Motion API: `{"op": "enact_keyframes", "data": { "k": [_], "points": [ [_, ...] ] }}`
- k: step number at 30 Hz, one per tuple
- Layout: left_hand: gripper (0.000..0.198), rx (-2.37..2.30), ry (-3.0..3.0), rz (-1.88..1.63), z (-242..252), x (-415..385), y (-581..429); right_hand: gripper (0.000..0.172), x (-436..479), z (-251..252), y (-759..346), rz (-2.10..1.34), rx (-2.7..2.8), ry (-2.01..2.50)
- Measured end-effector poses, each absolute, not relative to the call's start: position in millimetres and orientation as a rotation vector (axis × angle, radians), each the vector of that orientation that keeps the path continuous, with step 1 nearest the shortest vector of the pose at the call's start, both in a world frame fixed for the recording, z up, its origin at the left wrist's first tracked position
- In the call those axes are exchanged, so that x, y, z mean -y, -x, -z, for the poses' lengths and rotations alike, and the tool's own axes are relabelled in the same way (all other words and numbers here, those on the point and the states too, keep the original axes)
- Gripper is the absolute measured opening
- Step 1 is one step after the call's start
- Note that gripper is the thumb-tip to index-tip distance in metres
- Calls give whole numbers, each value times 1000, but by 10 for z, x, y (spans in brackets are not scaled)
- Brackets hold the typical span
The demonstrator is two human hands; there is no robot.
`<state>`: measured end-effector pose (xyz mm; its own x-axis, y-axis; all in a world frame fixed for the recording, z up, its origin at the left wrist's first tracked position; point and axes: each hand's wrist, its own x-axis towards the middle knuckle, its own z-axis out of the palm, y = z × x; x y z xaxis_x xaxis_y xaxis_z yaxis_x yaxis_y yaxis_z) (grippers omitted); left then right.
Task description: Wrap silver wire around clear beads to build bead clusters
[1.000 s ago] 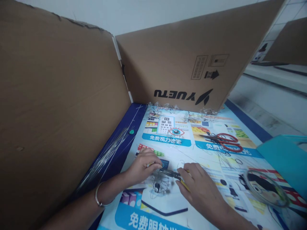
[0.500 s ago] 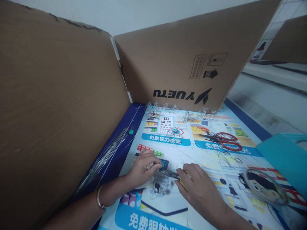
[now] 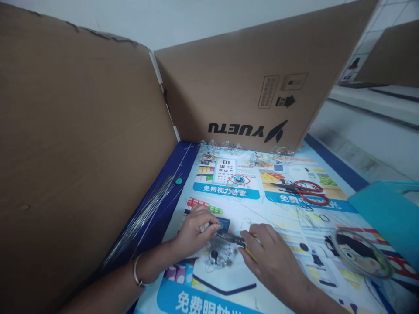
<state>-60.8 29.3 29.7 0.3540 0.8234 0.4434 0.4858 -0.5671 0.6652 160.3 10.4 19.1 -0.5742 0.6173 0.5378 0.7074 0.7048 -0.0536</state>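
My right hand point(image 3: 270, 257) is closed round pliers point(image 3: 233, 238) with yellow handles, their jaws pointing left. Thumb and fingertips pressed together, my left hand point(image 3: 198, 226) pinches thin wire at the tip of the jaws. Just below both hands is a tangled piece of wire with clear, bead-like bits point(image 3: 220, 255); its fine shape is too small to make out. A bundle of straight silvery wires point(image 3: 144, 213) lies to the left of my left hand, along the dark blue strip.
Red-handled scissors point(image 3: 309, 192) lie on the printed sheet, with a round clear dish point(image 3: 362, 254) nearer on the right. Several glittering wire pieces point(image 3: 229, 146) line the foot of the cardboard panel point(image 3: 242, 87). Another panel point(image 3: 81, 131) stands left. A turquoise container point(image 3: 386, 209) sits at right.
Both hands and the pliers keep almost the same place and grip. Only a slight shift of the camera view shows.
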Motion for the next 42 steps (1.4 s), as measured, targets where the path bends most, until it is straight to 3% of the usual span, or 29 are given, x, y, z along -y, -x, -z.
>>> {"op": "enact_keyframes", "data": {
  "k": [31,42],
  "points": [
    [17,-1203,-2194,-1168,-236,-237,544,24,-72,-147,-1602,292,2371,1014],
    [19,-1159,-2094,-1023,-326,-306,586,22,-63,-171,-1580,287,2352,1004]
  ]
}}
